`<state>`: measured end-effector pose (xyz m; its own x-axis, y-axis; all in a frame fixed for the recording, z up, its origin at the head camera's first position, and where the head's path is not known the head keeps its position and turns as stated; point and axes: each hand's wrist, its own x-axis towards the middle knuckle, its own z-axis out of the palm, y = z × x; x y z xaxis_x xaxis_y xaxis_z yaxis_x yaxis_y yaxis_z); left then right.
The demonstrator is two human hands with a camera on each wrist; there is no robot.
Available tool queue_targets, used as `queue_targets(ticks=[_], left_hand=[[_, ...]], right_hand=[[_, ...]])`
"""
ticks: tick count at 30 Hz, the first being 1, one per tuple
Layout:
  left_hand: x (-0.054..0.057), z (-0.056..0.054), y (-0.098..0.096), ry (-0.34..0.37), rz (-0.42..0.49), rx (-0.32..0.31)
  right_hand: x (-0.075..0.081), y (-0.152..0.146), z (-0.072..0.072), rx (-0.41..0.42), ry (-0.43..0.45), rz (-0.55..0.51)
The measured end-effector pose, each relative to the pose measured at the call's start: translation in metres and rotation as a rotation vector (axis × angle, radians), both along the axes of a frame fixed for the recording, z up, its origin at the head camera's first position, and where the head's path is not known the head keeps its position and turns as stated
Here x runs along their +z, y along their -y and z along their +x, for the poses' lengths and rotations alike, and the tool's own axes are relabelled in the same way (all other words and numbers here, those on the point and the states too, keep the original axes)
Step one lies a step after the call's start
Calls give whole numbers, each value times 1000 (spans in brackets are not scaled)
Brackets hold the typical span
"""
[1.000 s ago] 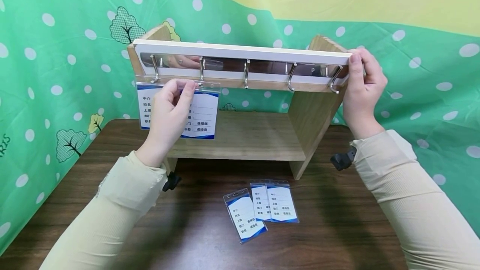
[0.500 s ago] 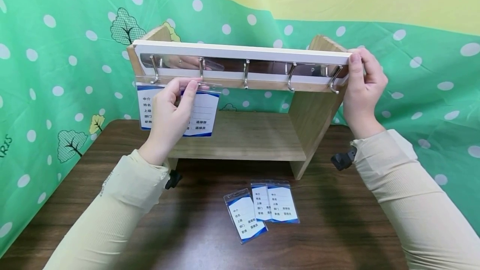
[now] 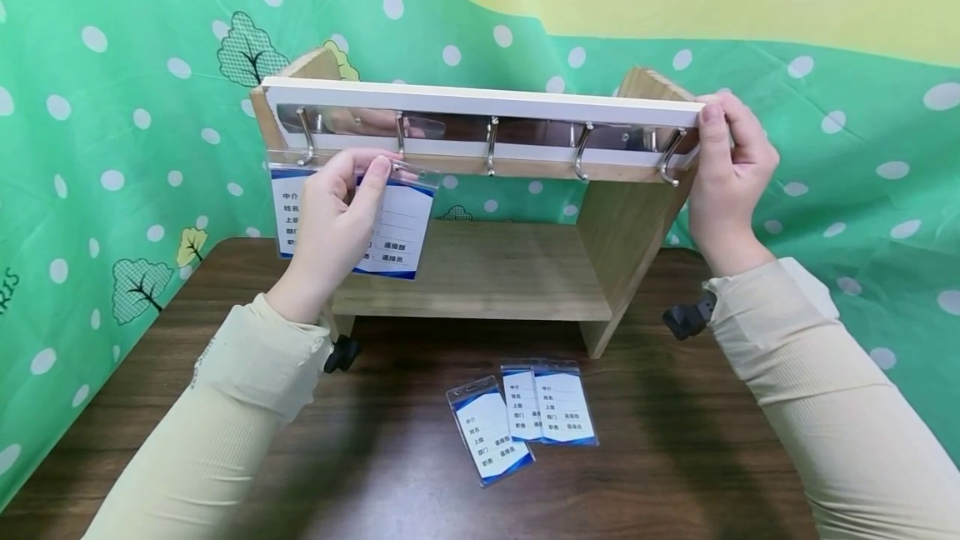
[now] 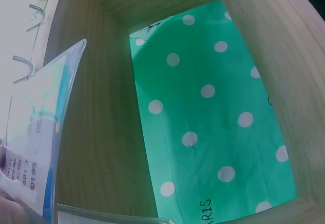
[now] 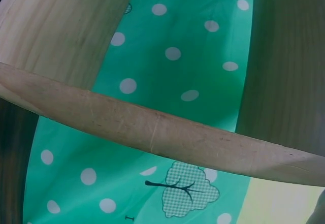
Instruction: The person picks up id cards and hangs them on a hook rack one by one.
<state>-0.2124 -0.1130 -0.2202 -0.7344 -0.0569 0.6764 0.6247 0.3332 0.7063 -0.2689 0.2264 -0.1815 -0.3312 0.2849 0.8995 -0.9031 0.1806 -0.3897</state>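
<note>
In the head view my left hand (image 3: 337, 219) pinches the clear top edge of a badge holder (image 3: 405, 227) between thumb and fingers. The badge's top is close to the second hook (image 3: 401, 133) from the left; whether the hook passes through its slot I cannot tell. Another badge holder (image 3: 286, 211) hangs at the leftmost hook (image 3: 306, 138), partly hidden by my hand. My right hand (image 3: 727, 182) grips the right end of the white-fronted hook rail (image 3: 480, 98). The left wrist view shows the pinched badge holder (image 4: 35, 137) at its left side.
Three badge holders (image 3: 491, 432) lie on the dark wooden table (image 3: 300, 457), two of them overlapping. A wooden shelf (image 3: 480, 269) carries the rail. Three further hooks (image 3: 492, 148) stand to the right. Behind hangs a green dotted cloth (image 3: 135, 148).
The badge in my left hand has shifted slightly left and tilted, its lower edge swinging left. My right hand keeps its grip on the rail.
</note>
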Motion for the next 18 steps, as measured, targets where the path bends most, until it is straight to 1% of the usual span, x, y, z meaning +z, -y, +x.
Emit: queue_targets(ticks=[4,8,10,14,18], left_hand=[[2,1,-2,1,-10,10],[1,1,-3,0,-25,62],[0,1,-3,-13,-31,83],[-3,0,-4,-80,-51,106],[-8,-3,-4,-166,-72,109]], right_hand=[[0,0,1,4,-1,-5],[0,0,1,11,-5,-5],[1,0,0,11,-5,-3],[1,0,1,12,-7,-1],[1,0,1,16,-8,-3]])
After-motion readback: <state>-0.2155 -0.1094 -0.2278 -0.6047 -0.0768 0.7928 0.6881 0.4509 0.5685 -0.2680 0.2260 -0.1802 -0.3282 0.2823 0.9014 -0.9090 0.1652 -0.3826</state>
